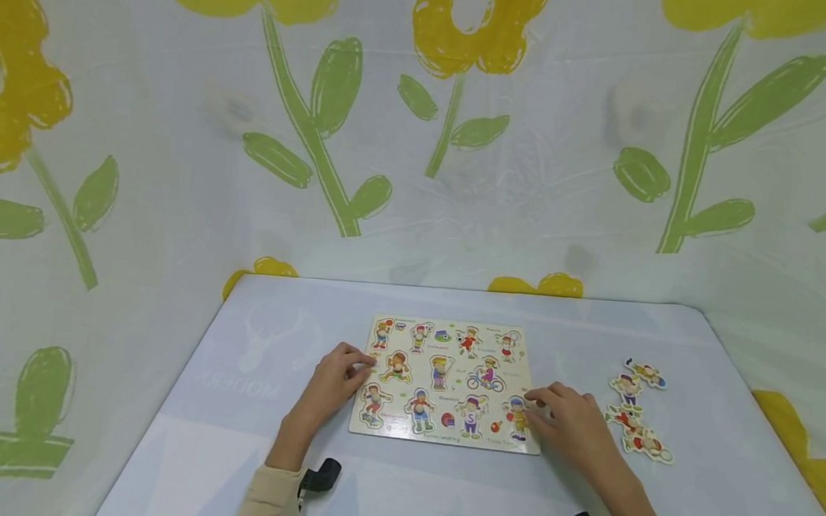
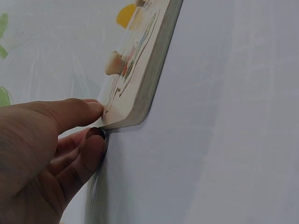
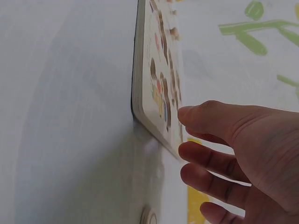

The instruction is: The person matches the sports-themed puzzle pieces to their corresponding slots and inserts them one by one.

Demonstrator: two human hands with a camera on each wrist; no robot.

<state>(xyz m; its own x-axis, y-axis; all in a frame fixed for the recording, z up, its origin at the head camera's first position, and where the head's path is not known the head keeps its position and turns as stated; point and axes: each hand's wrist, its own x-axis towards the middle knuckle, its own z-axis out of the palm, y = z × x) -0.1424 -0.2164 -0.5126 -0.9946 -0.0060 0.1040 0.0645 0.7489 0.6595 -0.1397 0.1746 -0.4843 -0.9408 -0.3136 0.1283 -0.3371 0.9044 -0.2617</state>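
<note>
A wooden peg puzzle board [image 1: 404, 403] with printed children playing sports lies on the white table. My left hand [image 1: 335, 377] is at its left edge. In the left wrist view, the thumb [image 2: 88, 112] and a bent finger [image 2: 93, 148] pinch that edge near a corner. My right hand [image 1: 573, 422] is by the lower right edge. Its thumb [image 3: 198, 115] reaches over the board's side, and the fingers [image 3: 201, 154] are loosely bent and spread. Whether they touch the board is hard to tell. A wooden knob [image 2: 113, 63] stands up from the board.
Several loose puzzle pieces [image 1: 628, 389] lie in a column on the table [image 1: 233, 405], to the right of my right hand. A flower-patterned sheet [image 1: 529, 210] hangs behind the table and at both sides. Black wrist devices [image 1: 322, 475] sit at the cuffs.
</note>
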